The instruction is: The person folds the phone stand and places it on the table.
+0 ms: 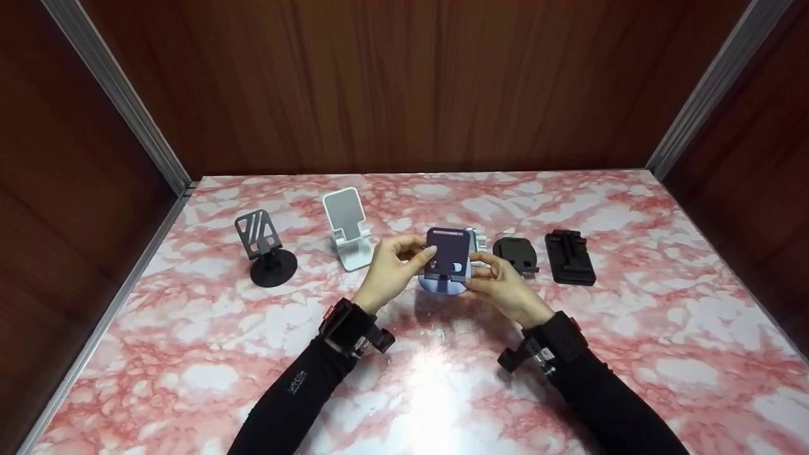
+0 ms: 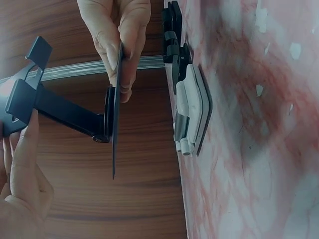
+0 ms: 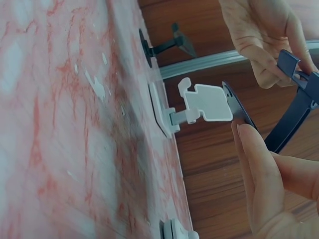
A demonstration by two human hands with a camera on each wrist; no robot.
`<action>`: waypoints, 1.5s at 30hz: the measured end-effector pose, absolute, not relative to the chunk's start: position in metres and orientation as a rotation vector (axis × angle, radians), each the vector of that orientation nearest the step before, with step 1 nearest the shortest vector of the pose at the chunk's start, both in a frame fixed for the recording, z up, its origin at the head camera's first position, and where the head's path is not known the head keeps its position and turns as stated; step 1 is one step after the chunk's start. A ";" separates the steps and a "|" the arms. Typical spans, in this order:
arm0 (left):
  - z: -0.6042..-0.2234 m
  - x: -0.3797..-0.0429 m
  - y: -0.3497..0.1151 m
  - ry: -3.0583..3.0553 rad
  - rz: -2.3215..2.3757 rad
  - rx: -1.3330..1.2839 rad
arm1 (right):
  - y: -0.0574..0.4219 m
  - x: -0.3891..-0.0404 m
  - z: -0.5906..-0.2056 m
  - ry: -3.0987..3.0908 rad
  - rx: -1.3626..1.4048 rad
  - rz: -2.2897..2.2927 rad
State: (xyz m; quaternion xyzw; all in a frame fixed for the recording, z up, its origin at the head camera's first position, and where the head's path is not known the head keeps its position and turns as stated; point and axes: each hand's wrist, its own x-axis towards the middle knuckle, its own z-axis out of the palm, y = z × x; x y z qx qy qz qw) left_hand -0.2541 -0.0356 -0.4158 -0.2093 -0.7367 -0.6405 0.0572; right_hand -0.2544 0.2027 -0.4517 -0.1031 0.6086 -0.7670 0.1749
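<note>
Blue phone stand (image 1: 449, 248): was held aloft over the marbled table (image 1: 215, 379)
Left hand (image 1: 393, 266): was curled, and pinched the upper plate (image 1: 447, 240)
Right hand (image 1: 507, 291): pinched the round base (image 1: 437, 287) near its rim

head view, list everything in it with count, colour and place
blue stand: 1, dark blue, in both hands
grey stand: 1, grey on black base, far left
white stand: 1, white and grey, left of blue stand
pale stand: 1, white and grey, behind blue stand, partly hidden
rounded stand: 1, black, right of pale stand
oblong stand: 1, black, far right
table: 1, red and white, under the stands
walls: 3, brown, back and both sides
corner strips: 2, grey, between walls
left hand: 1, bare, at plate
right hand: 1, bare, at base
wrist cameras: 2, black, one per wrist
sleeves: 2, black, on forearms
</note>
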 end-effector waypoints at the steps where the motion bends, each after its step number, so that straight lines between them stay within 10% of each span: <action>1: -0.415 -0.254 -0.036 -2.240 -1.945 -0.634 | 0.203 -0.254 -0.451 1.724 -0.293 -2.177; 45: -0.423 -0.271 -0.036 -2.260 -2.533 -0.562 | 0.203 -0.258 -0.447 3.021 -0.920 -1.786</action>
